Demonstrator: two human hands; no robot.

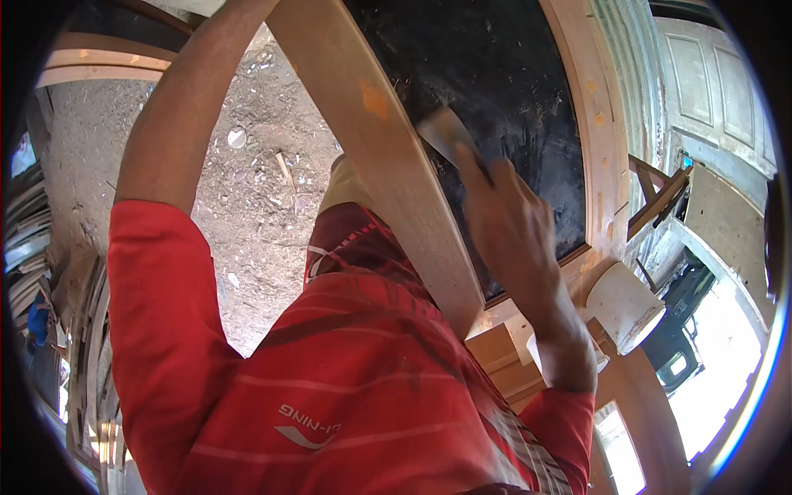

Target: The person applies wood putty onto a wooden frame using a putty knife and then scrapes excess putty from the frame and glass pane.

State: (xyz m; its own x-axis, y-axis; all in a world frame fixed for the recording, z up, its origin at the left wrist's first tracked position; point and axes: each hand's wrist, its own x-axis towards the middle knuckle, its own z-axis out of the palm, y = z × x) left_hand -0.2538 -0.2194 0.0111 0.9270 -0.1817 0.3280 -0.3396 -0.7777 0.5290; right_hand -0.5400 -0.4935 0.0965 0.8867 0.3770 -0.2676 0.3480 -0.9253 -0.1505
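My right hand (pixel 511 210) is closed around a putty knife (pixel 446 132), with the index finger stretched along it toward the wide, slightly blurred blade. The blade is at the inner edge of a wooden frame (pixel 363 107), over the dark panel (pixel 495 74) set inside it. Orange-brown filler patches mark the frame, and pale smears streak the panel. My left forearm (pixel 169 132) reaches up past the top edge of the picture, so the left hand itself is out of sight.
A white bucket (pixel 624 305) stands beside the near right corner of the frame. Debris litters the dirt floor (pixel 256 165) to the left. Stacked timber (pixel 29 223) lies at the far left. A pale panelled door (pixel 718 91) leans at the right, near corrugated sheeting (pixel 634 66).
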